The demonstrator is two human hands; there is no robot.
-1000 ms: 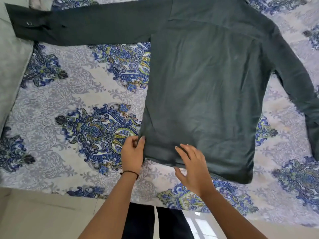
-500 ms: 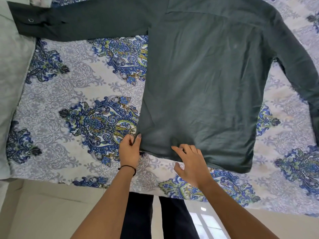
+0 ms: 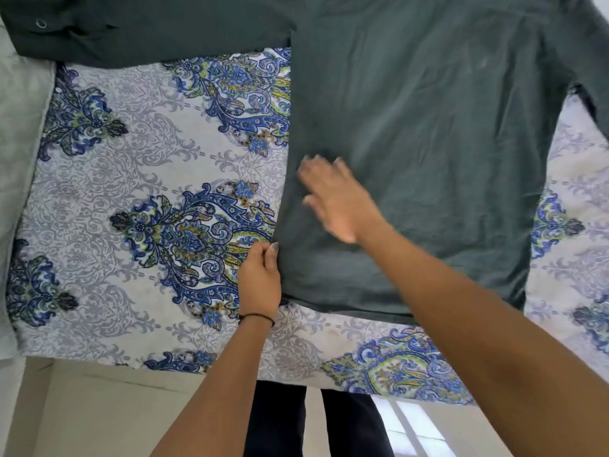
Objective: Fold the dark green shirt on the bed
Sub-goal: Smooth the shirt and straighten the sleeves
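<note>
While the left hand (image 3: 258,280) pinches the lower left edge of the dark green shirt (image 3: 428,153), the right hand (image 3: 336,199) lies flat and open, fingers spread and blurred, on the cloth just above. Spread flat, the shirt fills the upper right of the frame on the patterned bedsheet (image 3: 131,192), one sleeve (image 3: 148,31) stretching to the upper left.

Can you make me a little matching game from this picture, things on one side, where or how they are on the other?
Things:
1. left hand
2. right hand
3. long sleeve
4. bedsheet

States:
a. blue floral pattern
b. stretched out across the top left
c. pinching the shirt's lower left corner
d. open, blurred, over the shirt's body

Pairs: 1-c, 2-d, 3-b, 4-a
</note>
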